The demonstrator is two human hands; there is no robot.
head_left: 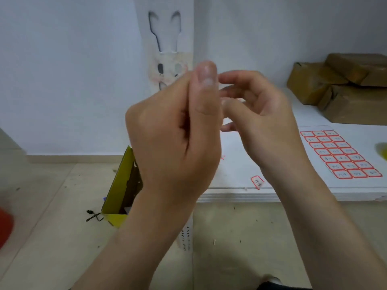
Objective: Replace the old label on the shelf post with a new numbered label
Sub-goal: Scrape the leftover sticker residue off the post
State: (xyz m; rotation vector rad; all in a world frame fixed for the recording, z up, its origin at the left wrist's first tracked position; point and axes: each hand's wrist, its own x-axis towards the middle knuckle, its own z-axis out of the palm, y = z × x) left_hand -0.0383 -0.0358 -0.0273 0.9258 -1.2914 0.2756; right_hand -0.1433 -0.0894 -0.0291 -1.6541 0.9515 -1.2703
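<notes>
Both hands are raised together in front of the post point(167, 38). The left hand point(176, 130) is clenched, thumb pressed up against the curled fingers as if pinching something small; whatever it pinches, if anything, is hidden behind the thumb, so I cannot tell what it holds. The right hand point(257, 114) is loose, its fingers spread and half curled toward the left thumb, and I cannot tell whether it touches anything there.

Just behind the left thumb, the post shows a pale, smudged patch with pinkish traces around its slots. That reads as residue where an old label sat, so the removal looks mostly or wholly done, though the hands hide part of the spot.

No new label shows on the post. Below the right wrist, a single red-edged label point(258, 182) lies at the front edge of the shelf point(240, 164), apart from both hands. Further right of the right hand lies the sheet point(340, 154) of numbered labels, seemingly full. The yellow box point(120, 185) stands on the floor below the left wrist; brown parcels point(339, 88) sit on the shelf beyond the right hand.

Left to do, as I judge it: clear the fingers of any scrap, take a numbered label, and press it onto the cleaned patch.
</notes>
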